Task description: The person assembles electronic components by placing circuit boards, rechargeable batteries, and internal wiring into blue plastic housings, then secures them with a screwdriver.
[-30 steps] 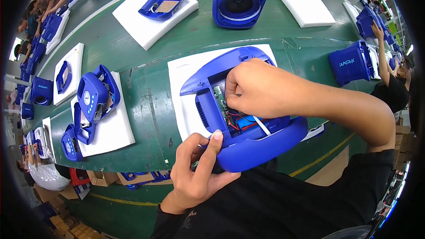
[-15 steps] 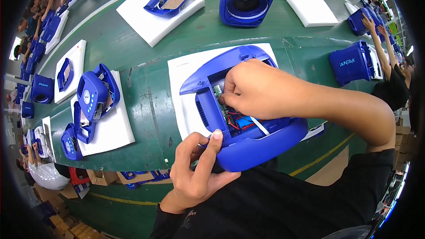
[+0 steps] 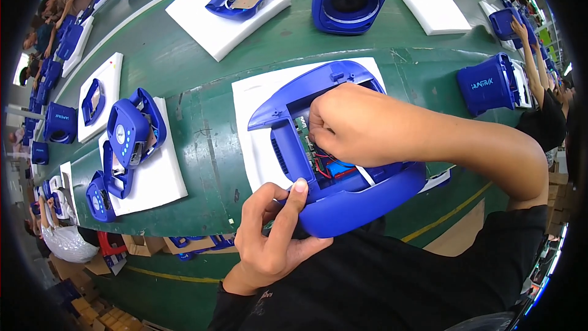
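A blue plastic speaker housing (image 3: 361,208) lies open in front of me on a white foam pad (image 3: 246,101). Its near-left edge is in the grip of my left hand (image 3: 269,227), thumb on top and fingers bent. My right hand (image 3: 352,124) reaches into the cavity from the right, fingers curled together over the green circuit board (image 3: 304,135). Whatever its fingertips pinch is hidden behind the hand. Below them, red wires (image 3: 322,170), a blue wrapped block (image 3: 339,169) and a flat white cable (image 3: 365,175) show inside.
Left of me, more blue housing parts (image 3: 125,135) rest on a foam pad (image 3: 160,178). Across the green table (image 3: 202,147) stand a blue speaker box (image 3: 350,3), a foam pad with a housing part (image 3: 239,1) and a bare pad (image 3: 432,6). Co-workers' arms (image 3: 531,55) are at right.
My right hand's fingertips have shifted slightly right, baring more of the circuit board. Across the table, the speaker box and pads have slid a little right. My left hand stays put.
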`<state>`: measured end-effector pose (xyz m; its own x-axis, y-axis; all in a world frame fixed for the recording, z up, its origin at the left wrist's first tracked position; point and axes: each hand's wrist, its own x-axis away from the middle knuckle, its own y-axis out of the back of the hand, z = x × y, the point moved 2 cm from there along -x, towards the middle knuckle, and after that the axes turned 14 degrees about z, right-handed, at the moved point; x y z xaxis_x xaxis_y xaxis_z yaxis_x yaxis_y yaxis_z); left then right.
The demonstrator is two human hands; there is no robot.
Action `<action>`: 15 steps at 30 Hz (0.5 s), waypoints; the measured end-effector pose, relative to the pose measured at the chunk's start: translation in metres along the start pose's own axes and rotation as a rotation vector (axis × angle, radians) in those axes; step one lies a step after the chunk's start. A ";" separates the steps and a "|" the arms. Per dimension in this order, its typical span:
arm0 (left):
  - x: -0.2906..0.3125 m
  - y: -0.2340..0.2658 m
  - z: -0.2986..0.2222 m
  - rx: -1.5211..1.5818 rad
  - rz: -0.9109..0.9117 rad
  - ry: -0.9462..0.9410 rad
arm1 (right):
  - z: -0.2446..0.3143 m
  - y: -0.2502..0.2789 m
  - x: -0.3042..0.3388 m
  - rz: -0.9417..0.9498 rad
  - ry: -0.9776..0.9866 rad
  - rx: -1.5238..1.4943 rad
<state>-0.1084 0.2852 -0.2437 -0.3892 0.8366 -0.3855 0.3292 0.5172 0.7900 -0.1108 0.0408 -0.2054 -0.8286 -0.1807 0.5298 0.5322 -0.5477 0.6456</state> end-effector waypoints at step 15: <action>-0.003 0.002 -0.004 0.017 0.007 0.002 | 0.010 0.011 0.031 -0.163 0.040 -0.122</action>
<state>-0.1105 0.2831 -0.2392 -0.3888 0.8397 -0.3791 0.3465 0.5145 0.7844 -0.1287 0.0373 -0.1767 -0.9097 -0.1120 0.3998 0.3672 -0.6667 0.6486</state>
